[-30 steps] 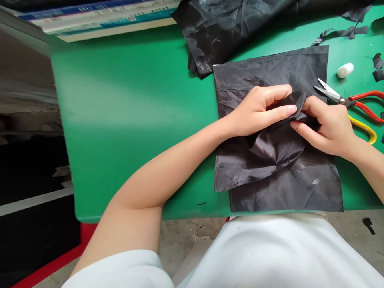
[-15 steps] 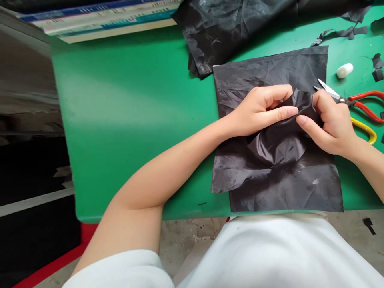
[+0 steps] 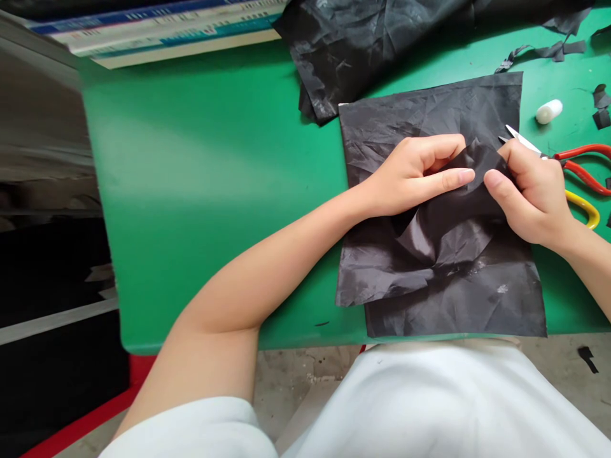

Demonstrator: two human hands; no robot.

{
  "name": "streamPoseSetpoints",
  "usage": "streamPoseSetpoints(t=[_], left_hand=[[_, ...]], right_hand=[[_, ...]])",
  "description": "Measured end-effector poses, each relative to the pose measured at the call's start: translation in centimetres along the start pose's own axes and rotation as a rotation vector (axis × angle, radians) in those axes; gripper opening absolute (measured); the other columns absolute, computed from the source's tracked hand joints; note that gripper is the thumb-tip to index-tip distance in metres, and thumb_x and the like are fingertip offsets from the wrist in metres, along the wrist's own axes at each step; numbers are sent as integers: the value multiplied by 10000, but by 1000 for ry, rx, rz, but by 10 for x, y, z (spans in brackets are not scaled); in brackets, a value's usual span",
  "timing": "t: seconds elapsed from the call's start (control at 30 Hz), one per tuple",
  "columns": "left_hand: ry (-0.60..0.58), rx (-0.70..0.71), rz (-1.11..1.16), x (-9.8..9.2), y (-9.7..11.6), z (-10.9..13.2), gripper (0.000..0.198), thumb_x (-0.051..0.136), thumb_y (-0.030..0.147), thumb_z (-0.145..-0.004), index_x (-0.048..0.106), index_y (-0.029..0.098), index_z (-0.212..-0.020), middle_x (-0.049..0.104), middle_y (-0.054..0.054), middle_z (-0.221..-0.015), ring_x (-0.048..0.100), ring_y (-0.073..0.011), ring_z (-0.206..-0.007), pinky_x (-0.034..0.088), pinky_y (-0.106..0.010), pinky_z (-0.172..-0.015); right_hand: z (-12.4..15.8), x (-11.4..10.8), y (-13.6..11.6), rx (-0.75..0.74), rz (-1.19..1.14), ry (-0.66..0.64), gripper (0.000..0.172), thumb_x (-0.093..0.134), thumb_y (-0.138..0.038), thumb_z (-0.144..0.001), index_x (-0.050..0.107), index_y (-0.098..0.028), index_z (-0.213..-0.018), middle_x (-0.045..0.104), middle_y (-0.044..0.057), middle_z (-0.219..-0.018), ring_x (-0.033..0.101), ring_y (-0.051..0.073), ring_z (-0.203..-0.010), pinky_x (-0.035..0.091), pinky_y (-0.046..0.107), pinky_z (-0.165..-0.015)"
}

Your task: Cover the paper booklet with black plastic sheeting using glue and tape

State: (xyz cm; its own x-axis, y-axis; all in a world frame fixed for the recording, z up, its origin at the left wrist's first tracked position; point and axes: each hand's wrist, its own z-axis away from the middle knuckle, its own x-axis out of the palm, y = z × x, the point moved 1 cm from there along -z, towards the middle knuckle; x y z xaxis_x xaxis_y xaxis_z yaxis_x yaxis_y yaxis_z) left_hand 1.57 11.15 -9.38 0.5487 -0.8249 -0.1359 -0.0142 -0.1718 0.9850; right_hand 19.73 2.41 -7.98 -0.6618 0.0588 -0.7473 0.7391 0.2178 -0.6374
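A piece of thin black fabric (image 3: 458,235) lies wrinkled at the table's front edge, its middle lifted and bunched between my hands. My left hand (image 3: 420,172) is closed on the raised part, thumb on top and fingers curled beneath. Just to the right, my right hand (image 3: 537,191) pinches the same fabric, thumb towards the left thumb. Under it lies more flat black fabric (image 3: 491,102). Scissors with red and yellow handles (image 3: 585,166) lie right beside and partly behind my right hand, blades parted.
A larger folded black fabric (image 3: 363,51) lies at the back of the green table (image 3: 205,165). A stack of books (image 3: 167,32) stands at the back left. A small white cylinder (image 3: 548,112) and black scraps (image 3: 601,107) are on the right.
My right hand has shifted slightly right, away from my left thumb, and the fabric between the hands is spread a little flatter. My left hand stays in place.
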Motion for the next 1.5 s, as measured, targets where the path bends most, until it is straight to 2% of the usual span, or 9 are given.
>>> streamPoseSetpoints(t=[0.27,0.43,0.8,1.1,1.3,1.5], left_hand=[[20,-19,-25,1,6,2,506,601,650,-856,466,196,-681,424,20,-627,494,-93,-609,378,-252,-506],[17,-12,-39,0,1,2,493,610,642,-854,475,199,-688,416,19,-618,505,-107,-623,389,-259,-533],[19,-13,-47,-1,0,1,473,644,611,-844,490,193,-684,402,15,-637,520,-121,-662,423,-262,-576],[24,-10,-58,-1,0,1,487,634,627,-844,488,193,-679,396,16,-631,501,-114,-639,402,-258,-558],[31,-7,-61,-1,0,2,485,649,613,-839,485,193,-663,394,22,-614,501,-105,-622,410,-246,-543],[22,-22,-57,-1,2,1,476,649,607,-842,489,198,-660,371,32,-580,514,-110,-626,431,-246,-546]], right_hand=[[1,1,3,-16,29,-27,411,375,-609,-983,600,-266,-972,521,11,-642,549,186,-606,432,333,-564],[3,2,7,-20,38,-54,405,380,-606,-981,600,-266,-995,536,12,-636,566,192,-608,424,330,-557],[3,2,9,-20,66,-86,430,356,-627,-983,574,-262,-921,441,-8,-543,533,179,-537,372,313,-515],[3,2,9,-30,73,-100,418,348,-610,-989,593,-271,-975,499,7,-584,575,202,-601,404,326,-561],[3,1,8,-16,104,-148,382,375,-570,-997,575,-255,-918,483,-2,-591,514,170,-558,346,306,-556],[3,3,3,-88,170,-95,355,408,-509,-993,575,-223,-865,468,-13,-563,460,146,-514,308,291,-520]])
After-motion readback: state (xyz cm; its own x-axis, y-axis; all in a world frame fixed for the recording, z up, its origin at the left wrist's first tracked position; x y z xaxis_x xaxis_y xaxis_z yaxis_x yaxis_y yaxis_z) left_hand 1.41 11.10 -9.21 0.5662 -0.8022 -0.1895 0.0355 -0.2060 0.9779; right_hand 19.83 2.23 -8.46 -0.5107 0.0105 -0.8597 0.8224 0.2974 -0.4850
